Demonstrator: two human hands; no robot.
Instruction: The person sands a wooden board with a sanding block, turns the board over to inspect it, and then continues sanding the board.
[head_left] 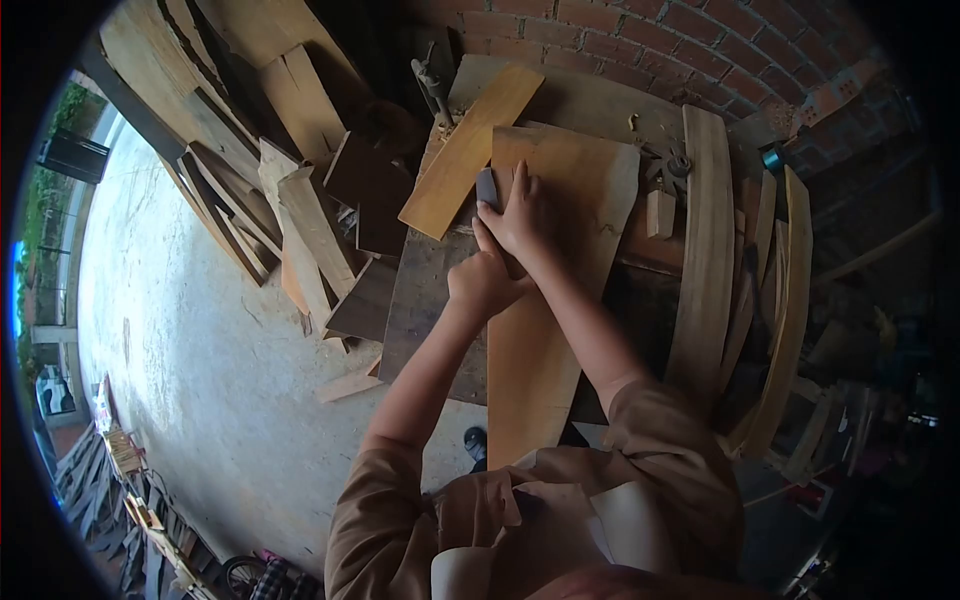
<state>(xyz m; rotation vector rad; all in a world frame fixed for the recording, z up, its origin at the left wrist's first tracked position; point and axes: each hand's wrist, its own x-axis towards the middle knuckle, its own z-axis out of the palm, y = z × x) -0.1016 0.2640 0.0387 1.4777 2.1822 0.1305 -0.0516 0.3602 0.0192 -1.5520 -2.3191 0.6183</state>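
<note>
A wide brown board (535, 360) runs from the workbench toward my body. Over its left edge, a narrow dark block (487, 186) pokes out ahead of my hands; it may be a hand plane, but most of it is covered. My right hand (522, 215) is closed over it, thumb against its side and one finger stretched forward over the board. Just behind and to the left, my left hand (484, 283) is curled, its thumb side reaching up to the right hand. What its fingers grip is mostly hidden. A shorter yellowish board (473, 150) lies slanted at the left.
A clamp-like metal tool (431, 88) stands at the bench's back left. To the right are a small wood block (660, 213) and a long plank (697, 240). Stacked offcuts (310, 235) crowd the left side. A brick wall (640, 40) closes off the back.
</note>
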